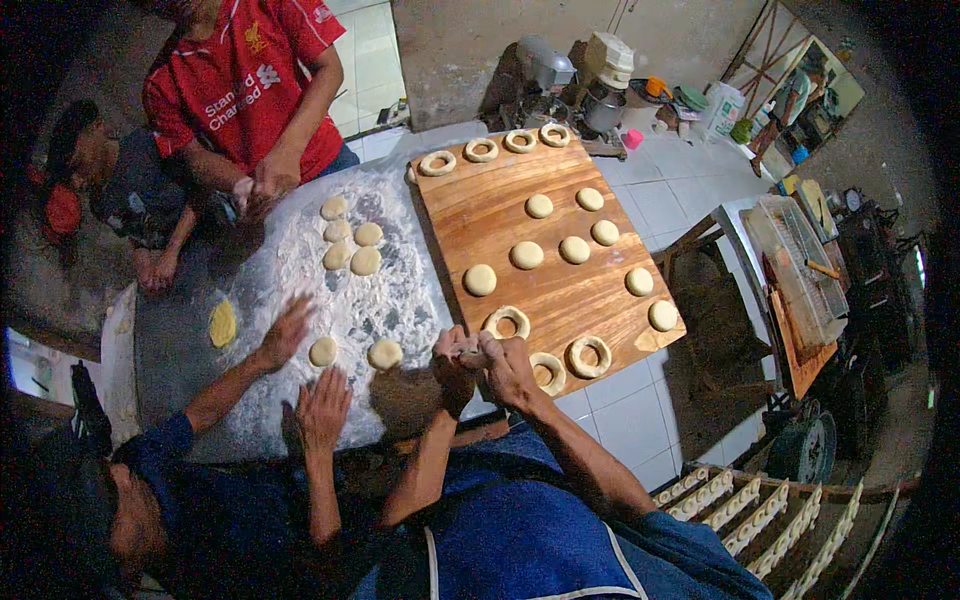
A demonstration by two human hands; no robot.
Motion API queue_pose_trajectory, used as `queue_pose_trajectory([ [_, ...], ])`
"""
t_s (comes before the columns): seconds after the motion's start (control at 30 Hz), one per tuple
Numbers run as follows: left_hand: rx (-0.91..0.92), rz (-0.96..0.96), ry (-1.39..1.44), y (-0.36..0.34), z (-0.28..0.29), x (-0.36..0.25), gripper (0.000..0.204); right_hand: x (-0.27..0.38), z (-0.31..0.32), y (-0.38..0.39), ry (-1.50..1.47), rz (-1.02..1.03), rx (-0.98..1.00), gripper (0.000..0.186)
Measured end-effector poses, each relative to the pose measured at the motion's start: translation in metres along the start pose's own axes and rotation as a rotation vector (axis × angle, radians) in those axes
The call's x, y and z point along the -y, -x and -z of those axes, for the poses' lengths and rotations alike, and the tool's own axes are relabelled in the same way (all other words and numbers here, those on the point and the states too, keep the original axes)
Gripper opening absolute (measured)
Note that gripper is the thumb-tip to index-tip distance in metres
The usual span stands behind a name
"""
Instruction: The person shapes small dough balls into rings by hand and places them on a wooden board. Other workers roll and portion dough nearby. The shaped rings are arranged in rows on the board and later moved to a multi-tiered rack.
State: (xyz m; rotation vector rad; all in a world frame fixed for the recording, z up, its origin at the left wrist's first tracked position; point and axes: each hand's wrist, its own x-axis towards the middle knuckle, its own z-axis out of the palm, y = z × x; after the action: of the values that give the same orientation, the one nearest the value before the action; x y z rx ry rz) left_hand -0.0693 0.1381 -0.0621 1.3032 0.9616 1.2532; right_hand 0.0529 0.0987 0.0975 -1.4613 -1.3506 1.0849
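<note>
My left hand (455,362) and my right hand (510,372) meet at the near left edge of a wooden board (545,295). The fingers of both are closed together around something small and pale that I cannot make out. Just beyond my right hand lies a dough ring (507,322). Two more rings, a half-hidden one (548,374) and a whole one (589,356), rest to its right. Several flat dough rounds (527,255) are spread across the board, and several rings (481,150) line its far edge.
A floured metal table (400,300) holds more dough rounds (366,261) and a yellow dough piece (222,324). On the left, a co-worker's two hands (323,410) reach over it; a person in red (250,90) stands opposite. A rack of dough rings (755,520) stands at lower right.
</note>
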Motion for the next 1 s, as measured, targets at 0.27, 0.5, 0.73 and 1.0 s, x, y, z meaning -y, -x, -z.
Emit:
queue_pose_trajectory([
  [0.27,-0.054,0.062,-0.036,-0.005,-0.066,-0.027,0.032,-0.075,0.050,0.001,0.103,0.153,-0.057,0.068],
  [0.5,0.061,0.072,-0.012,-0.008,-0.116,-0.072,0.031,-0.092,0.108,0.006,0.299,0.228,0.093,0.039],
  [0.73,0.049,0.152,0.006,-0.023,-0.133,-0.018,0.031,-0.118,0.139,-0.003,-0.157,0.058,0.027,0.040],
  [1.0,0.063,-0.051,-1.063,-0.080,-0.170,-0.037,0.021,-0.101,0.187,-0.010,0.500,0.134,-0.265,0.067],
])
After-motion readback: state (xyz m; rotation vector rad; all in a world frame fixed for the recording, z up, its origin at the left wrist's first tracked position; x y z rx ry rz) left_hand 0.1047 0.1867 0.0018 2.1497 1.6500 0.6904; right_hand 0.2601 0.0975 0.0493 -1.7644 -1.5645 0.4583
